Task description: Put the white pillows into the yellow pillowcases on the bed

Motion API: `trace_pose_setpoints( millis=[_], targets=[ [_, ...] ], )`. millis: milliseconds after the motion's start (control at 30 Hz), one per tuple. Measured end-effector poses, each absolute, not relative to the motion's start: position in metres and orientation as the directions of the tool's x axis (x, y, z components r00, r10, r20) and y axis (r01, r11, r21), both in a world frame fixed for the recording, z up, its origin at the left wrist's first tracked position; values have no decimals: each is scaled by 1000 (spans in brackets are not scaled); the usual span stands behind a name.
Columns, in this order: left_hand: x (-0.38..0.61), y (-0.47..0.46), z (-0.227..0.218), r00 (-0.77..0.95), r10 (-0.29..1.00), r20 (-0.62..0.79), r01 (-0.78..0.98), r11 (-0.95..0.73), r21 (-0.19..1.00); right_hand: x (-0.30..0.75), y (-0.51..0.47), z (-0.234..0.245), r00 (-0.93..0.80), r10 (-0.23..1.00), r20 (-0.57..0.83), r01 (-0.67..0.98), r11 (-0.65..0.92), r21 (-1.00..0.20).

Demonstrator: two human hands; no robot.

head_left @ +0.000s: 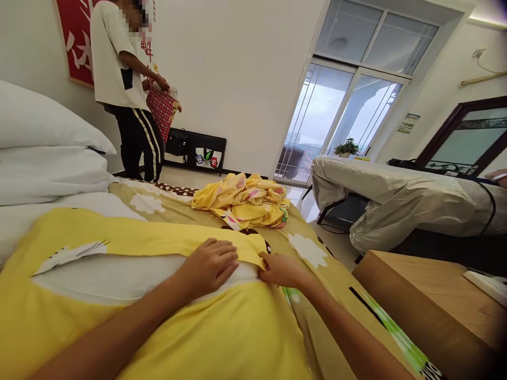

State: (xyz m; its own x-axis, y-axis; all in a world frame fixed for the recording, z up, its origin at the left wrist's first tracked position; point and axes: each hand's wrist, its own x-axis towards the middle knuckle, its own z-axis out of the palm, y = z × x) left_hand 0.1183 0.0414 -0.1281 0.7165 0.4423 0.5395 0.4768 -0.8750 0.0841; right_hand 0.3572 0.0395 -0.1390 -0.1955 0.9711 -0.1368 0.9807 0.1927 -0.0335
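Observation:
A yellow pillowcase [222, 332] lies in front of me with a white pillow [114, 274] inside it, seen through the long opening between its two edges. My left hand [208, 264] rests on the upper flap of the case, fingers loosely bent over the cloth and gripping nothing I can see. At the right end of the opening, my right hand [279, 269] pinches the flap's edge between thumb and fingers. A white patch with black whisker lines marks the case on the left.
White pillows [47, 169] are stacked at left. Crumpled yellow cloth [245, 200] lies on the patterned bedsheet [170, 208]. Beyond the bed a person [122, 89] holds red checked cloth [160, 111]. On the right stand a wooden cabinet [428, 295] and a table covered in pale plastic [396, 195].

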Motion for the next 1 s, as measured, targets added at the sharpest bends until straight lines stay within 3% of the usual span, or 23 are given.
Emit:
trace_pose_setpoints(
  millis=[167,333,533,633,700,833,1000],
  targets=[
    [139,2,-119,869,381,314,347,-924,161,327,39,-151,-299,944,-136,951,306,34],
    [157,-12,-141,803,552,224,548,-832,85,325,29,-160,-302,949,-91,952,306,34],
    [162,-8,-139,805,585,97,590,-807,-29,354,41,-154,-276,958,-76,961,273,-43],
    [177,6,-133,717,697,5,694,-712,-103,358,47,-156,-229,972,-53,971,224,-87],
    [191,18,-133,696,718,-12,707,-688,-162,359,48,-156,-184,983,-28,978,180,-109],
    [215,36,-142,772,634,-38,613,-759,-217,359,39,-147,-29,997,67,994,36,-105],
    [212,38,-154,863,483,151,505,-843,-188,352,30,-140,115,969,220,987,-87,-134]
  ],
)
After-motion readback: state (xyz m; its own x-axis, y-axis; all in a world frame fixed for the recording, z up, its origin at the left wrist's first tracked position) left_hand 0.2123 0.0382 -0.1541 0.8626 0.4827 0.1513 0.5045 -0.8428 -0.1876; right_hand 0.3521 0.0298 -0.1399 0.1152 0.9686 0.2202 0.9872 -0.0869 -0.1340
